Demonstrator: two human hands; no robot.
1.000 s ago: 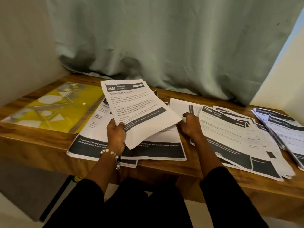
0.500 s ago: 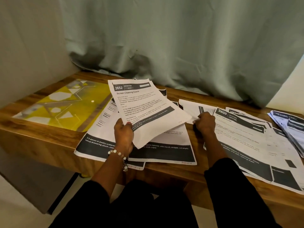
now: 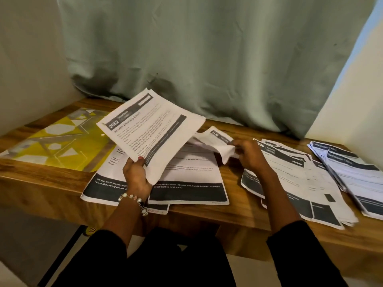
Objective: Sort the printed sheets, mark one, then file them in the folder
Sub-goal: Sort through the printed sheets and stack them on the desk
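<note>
Your left hand [image 3: 135, 177] pinches the 2652 sheet [image 3: 151, 129] by its near corner, raised over two sheets [image 3: 182, 183] lying flat; your right hand [image 3: 250, 155] grips a curling sheet [image 3: 217, 141] just off the desk [image 3: 238, 212]. Piles [image 3: 300, 179] fan out to the right, and the yellow folder [image 3: 62, 141] lies at far left. Sorting looks midway: marking and filing are yet to come.

Left hand [image 3: 136, 177] raised, fingers clamped; right hand [image 3: 249, 155] low, fingers pinched
</note>
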